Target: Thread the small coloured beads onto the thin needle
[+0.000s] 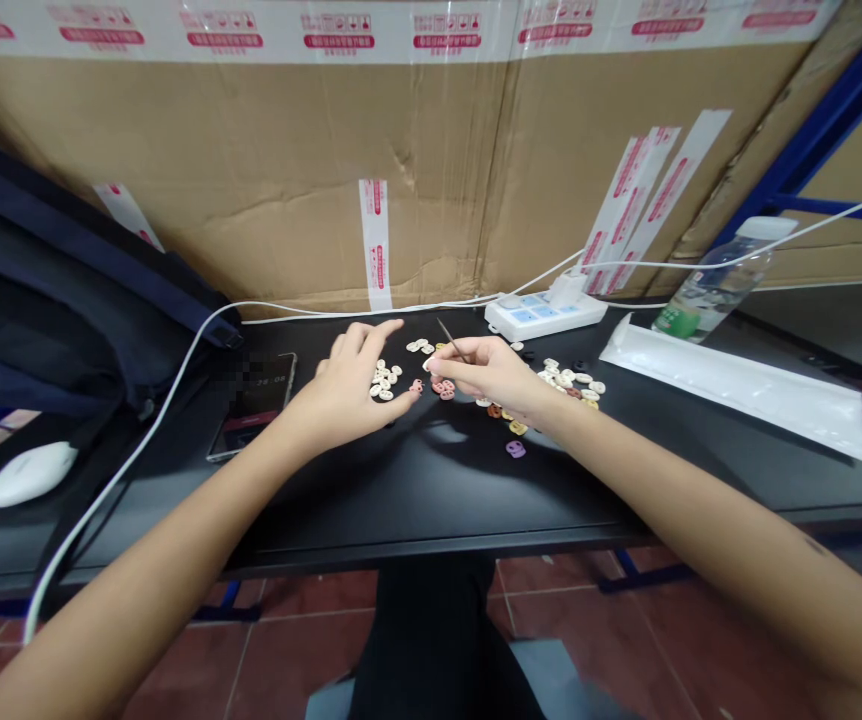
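My left hand [352, 385] hovers over the black table with fingers spread and nothing in its grasp. Beneath and beside it lie several cream button-like pieces [386, 380]. One small pink piece [417, 386] is by its thumb tip. Closed in a pinch, my right hand [495, 372] holds a thin dark stick [450, 338] that points up and left. A cream piece [429, 366] shows at these fingertips; whether it is gripped I cannot tell. Reddish-pink pieces [443, 388] lie between the hands. Partly hidden by my right hand is a mixed pile [570, 380]; a purple piece [515, 450] lies nearer me.
A white power strip [543, 315] stands against the cardboard [288, 180]. On the right are a plastic bottle [723, 280] and a white packet [738, 385]. At left are a phone [255, 400], a dark backpack [63, 290], a white case [30, 475] and a trailing cable [168, 410].
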### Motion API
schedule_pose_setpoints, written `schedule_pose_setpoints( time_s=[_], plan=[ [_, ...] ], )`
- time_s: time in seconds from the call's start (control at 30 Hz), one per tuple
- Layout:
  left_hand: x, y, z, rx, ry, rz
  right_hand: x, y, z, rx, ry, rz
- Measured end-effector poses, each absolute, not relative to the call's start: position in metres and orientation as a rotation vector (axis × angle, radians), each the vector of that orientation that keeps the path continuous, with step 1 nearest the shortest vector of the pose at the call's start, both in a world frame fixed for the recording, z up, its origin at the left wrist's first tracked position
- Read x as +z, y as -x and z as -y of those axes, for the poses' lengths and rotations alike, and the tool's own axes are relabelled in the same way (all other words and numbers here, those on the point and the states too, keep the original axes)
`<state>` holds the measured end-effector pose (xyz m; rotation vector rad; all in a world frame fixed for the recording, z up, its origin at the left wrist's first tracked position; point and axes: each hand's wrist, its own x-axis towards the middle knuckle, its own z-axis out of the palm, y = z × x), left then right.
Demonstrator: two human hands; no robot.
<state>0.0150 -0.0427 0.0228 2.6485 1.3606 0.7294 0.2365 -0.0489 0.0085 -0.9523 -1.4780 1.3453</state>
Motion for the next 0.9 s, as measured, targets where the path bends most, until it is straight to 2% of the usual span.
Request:
schedule_pose_setpoints(
  time_s=[0.13, 0.3, 0.47, 0.6, 0.73, 0.9],
  plan=[
    [0.019, -0.012, 0.039, 0.277, -2.482, -2.042, 0.011, -0.236, 0.049, 1.354, 0.988, 1.438],
    [0.013, 0.000, 0.024, 0.205, -2.280, -2.214, 0.011, -0.235, 0.050, 1.351, 1.003, 1.463],
    [0.010, 0.004, 0.019, 0.727, -2.576, -1.988, 0.009, -0.234, 0.048, 1.372, 0.991, 1.453],
    [0.015, -0.007, 0.028, 1.012, -2.706, -1.319, 0.008, -0.235, 0.046, 1.352, 0.974, 1.473],
    [0.018, -0.019, 0.040, 0.999, -2.677, -0.736, 0.009, -0.235, 0.047, 1.285, 0.987, 1.572],
    [0.013, -0.021, 0.041, 1.014, -2.677, -0.596, 0.010, -0.237, 0.049, 1.241, 0.983, 1.698]
  ],
)
